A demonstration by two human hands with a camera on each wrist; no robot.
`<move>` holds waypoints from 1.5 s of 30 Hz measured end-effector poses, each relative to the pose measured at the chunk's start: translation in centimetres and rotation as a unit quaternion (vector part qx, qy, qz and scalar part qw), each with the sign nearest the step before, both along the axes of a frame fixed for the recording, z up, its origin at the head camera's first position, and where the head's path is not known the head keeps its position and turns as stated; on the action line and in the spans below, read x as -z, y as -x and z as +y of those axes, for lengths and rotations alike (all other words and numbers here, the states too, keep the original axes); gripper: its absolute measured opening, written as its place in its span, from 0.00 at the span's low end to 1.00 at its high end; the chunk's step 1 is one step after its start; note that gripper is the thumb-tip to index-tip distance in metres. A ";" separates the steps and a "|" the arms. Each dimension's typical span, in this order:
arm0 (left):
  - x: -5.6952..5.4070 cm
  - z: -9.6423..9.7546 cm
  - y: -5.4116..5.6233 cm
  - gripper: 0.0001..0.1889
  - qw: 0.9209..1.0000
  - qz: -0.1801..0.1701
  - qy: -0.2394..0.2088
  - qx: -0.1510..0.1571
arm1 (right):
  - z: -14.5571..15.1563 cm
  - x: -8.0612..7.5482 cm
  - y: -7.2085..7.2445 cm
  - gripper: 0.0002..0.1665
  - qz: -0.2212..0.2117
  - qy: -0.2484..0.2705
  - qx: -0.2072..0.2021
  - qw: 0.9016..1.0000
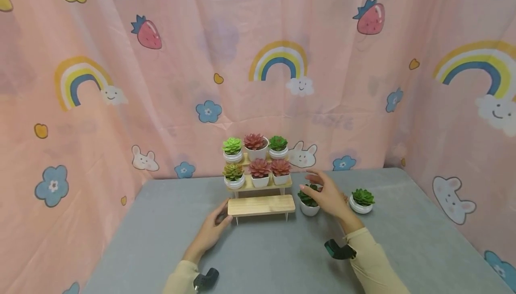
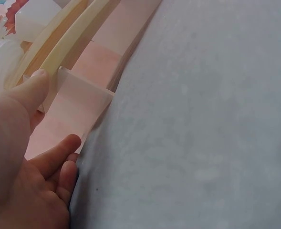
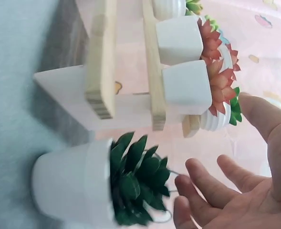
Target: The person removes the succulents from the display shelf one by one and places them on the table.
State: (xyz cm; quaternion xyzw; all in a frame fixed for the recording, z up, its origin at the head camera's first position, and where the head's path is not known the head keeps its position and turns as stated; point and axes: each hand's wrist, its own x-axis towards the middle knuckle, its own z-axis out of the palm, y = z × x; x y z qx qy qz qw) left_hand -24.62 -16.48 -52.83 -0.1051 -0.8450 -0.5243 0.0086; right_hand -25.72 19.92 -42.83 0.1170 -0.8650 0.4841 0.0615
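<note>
A tiered wooden stand [image 1: 262, 205] with pale legs stands on the grey table. My left hand [image 1: 208, 231] holds the left end of its bottom step; in the left wrist view the thumb [image 2: 39, 78] presses on the board, while the other fingers curl loosely beside the translucent leg [image 2: 78, 98]. Right of the stand, a dark green succulent in a white pot [image 3: 73, 183] is upright on the table. Over that plant hovers my right hand [image 1: 331, 199], fingers spread and apart from the pot in the right wrist view. The bottom step bears nothing.
Several potted succulents fill the two upper steps, among them a red one [image 1: 259, 168] and a lime green one [image 1: 232, 147]. Another green succulent in a white pot [image 1: 361, 202] stands farther right on the table [image 1: 161, 231]. A pink patterned curtain [image 1: 177, 70] hangs behind.
</note>
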 end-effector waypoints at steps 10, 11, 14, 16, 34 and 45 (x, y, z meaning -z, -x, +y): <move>0.0 0.0 0.1 0.33 1.000 0.001 -0.005 0.004 | -1.6 -2.2 3.2 0.40 -0.039 0.015 -0.075 0.996; 0.0 0.0 0.1 0.33 1.000 0.001 -0.004 0.004 | -1.8 -2.3 3.4 0.40 -0.050 0.019 -0.083 0.995; 0.2 0.0 0.2 0.33 1.000 0.003 -0.001 0.005 | -2.3 -2.5 4.0 0.41 -0.074 0.030 -0.099 0.992; 0.3 0.1 0.2 0.33 1.000 0.004 -0.001 0.007 | -2.6 -2.6 4.3 0.41 -0.085 0.034 -0.101 0.991; 0.4 0.1 0.0 0.32 1.000 0.003 -0.008 0.005 | -3.3 -1.5 5.4 0.38 -0.070 0.024 -0.114 0.991; 0.2 -0.1 0.1 0.32 1.000 0.003 -0.008 0.003 | -2.9 -1.5 5.5 0.36 -0.053 0.039 -0.113 0.991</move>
